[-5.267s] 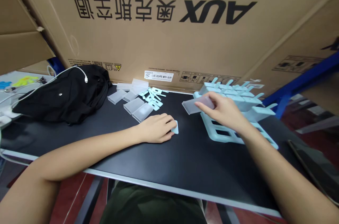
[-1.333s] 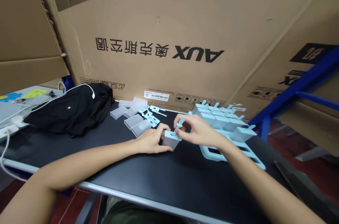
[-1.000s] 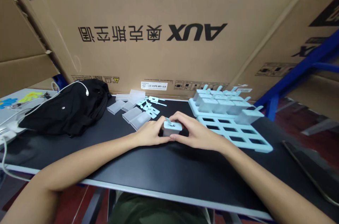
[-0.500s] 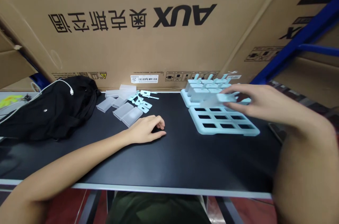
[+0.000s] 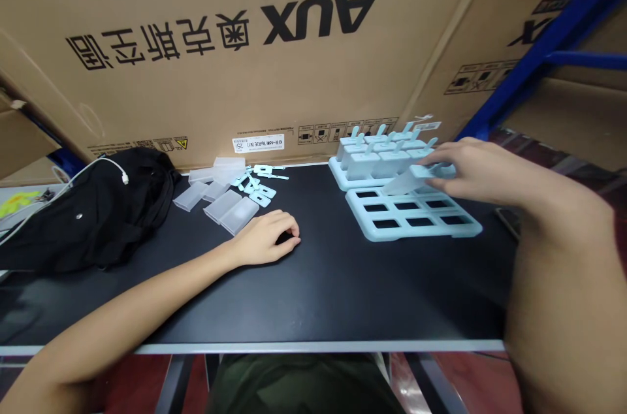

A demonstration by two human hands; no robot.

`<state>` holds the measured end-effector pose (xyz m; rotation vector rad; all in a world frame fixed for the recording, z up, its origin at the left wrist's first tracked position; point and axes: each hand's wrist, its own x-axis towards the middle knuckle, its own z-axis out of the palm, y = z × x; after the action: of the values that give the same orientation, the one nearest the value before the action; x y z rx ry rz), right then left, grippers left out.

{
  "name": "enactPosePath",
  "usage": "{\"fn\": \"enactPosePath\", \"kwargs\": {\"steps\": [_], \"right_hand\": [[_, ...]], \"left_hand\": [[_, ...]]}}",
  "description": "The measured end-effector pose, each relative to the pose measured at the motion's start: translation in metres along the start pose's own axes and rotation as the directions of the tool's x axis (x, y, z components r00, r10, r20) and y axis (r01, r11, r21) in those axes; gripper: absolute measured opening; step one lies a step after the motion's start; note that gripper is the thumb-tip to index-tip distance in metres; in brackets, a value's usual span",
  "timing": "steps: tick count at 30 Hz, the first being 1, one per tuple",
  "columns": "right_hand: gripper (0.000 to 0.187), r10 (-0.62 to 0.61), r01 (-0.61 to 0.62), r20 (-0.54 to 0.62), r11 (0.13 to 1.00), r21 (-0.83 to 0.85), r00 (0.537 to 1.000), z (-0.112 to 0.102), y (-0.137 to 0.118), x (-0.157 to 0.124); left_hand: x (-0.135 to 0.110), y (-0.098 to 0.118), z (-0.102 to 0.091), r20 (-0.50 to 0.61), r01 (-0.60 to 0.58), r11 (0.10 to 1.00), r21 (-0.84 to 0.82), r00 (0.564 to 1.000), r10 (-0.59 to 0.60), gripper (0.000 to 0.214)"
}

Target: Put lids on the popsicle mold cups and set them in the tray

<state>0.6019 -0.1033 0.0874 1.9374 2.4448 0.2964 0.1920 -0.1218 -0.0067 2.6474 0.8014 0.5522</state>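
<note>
A pale blue popsicle mould tray lies on the black table at the right, its far rows filled with assembled moulds and its near slots open. My right hand holds an assembled mould, tilted, just over the tray's middle row. My left hand rests on the table to the left of the tray, fingers loosely curled with nothing in them. Loose frosted cups and blue stick lids lie beyond my left hand.
A black bag with a white cable lies at the left. A big cardboard box walls off the table's back. A blue metal rack stands at the right. A dark flat object lies beside the tray.
My right hand carried the assembled mould from mid-table to the tray and has lowered it there. My left hand let go and stayed resting on the table.
</note>
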Motion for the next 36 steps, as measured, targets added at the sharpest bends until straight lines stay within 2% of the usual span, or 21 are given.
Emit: {"fn": "enactPosePath", "kwargs": {"steps": [10,15,17,21,25,28,31,33,36], "right_hand": [[0.043,0.036,-0.037,0.055,0.999,0.008,0.998,-0.002,-0.007,0.001],[0.049,0.018,-0.014,-0.035,0.994,0.104,0.999,-0.001,-0.009,-0.001],[0.048,0.021,-0.018,-0.030,0.994,0.106,0.999,-0.002,-0.012,-0.003],[0.044,0.112,-0.113,0.043,0.994,0.002,0.993,-0.006,-0.021,-0.002],[0.043,0.174,-0.175,0.054,0.984,0.030,0.983,-0.010,-0.029,-0.001],[0.045,0.175,-0.177,0.067,0.984,0.033,0.982,-0.015,-0.035,-0.002],[0.045,0.207,-0.208,0.104,0.978,0.007,0.973,-0.023,-0.043,-0.004],[0.045,0.213,-0.215,0.112,0.977,0.006,0.971,-0.026,-0.047,-0.004],[0.044,0.194,-0.197,0.100,0.980,0.019,0.976,-0.025,-0.048,-0.003]], "left_hand": [[0.000,0.000,0.000,0.001,-0.021,1.000,0.015,1.000,0.021,0.009],[0.000,0.000,0.000,0.004,-0.030,0.999,0.020,1.000,0.030,0.010],[0.000,0.001,0.000,0.011,-0.027,0.999,0.023,1.000,0.027,0.010],[0.001,0.002,-0.001,0.010,-0.030,0.999,0.026,0.999,0.030,0.010],[0.001,0.003,-0.002,0.020,-0.042,0.998,0.054,0.999,0.041,0.012],[0.001,0.006,-0.002,0.039,-0.060,0.984,0.165,0.998,0.054,0.015],[-0.001,0.013,-0.003,0.022,-0.028,0.925,0.379,1.000,0.021,0.019],[-0.003,0.019,-0.002,-0.054,0.051,0.855,0.516,0.998,-0.026,0.020],[-0.007,0.025,-0.001,-0.214,0.221,0.737,0.638,0.971,-0.106,0.019]]}}
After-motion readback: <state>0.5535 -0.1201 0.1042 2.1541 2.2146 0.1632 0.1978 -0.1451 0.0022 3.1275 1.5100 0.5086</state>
